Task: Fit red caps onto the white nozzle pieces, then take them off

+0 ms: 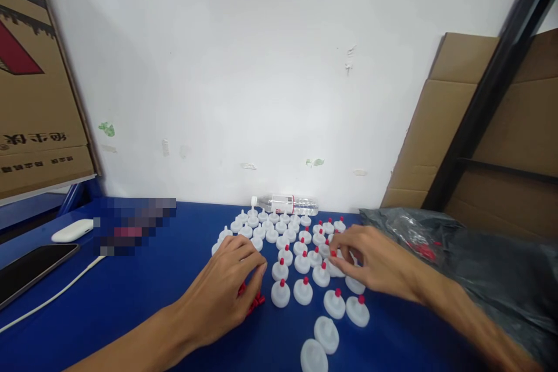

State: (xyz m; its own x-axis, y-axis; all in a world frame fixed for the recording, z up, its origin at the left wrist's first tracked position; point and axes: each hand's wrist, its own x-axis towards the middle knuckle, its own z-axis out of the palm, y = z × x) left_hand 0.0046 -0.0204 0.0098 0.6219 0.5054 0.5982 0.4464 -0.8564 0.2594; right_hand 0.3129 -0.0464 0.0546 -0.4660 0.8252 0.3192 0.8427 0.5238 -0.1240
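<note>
Many white plastic caps stand in rows on the blue table; several carry small red tips, those at the far left have none. My left hand rests on the table with fingers curled over a small heap of red tips, close to a tipped cap. My right hand reaches in from the right, its fingertips pinched at a red tip on a cap. Two plain white caps lie nearest to me.
A clear water bottle lies against the white wall. A grey plastic bag holding red pieces sits at the right. A dark phone, a white cable and a white case lie at the left. Cardboard boxes flank both sides.
</note>
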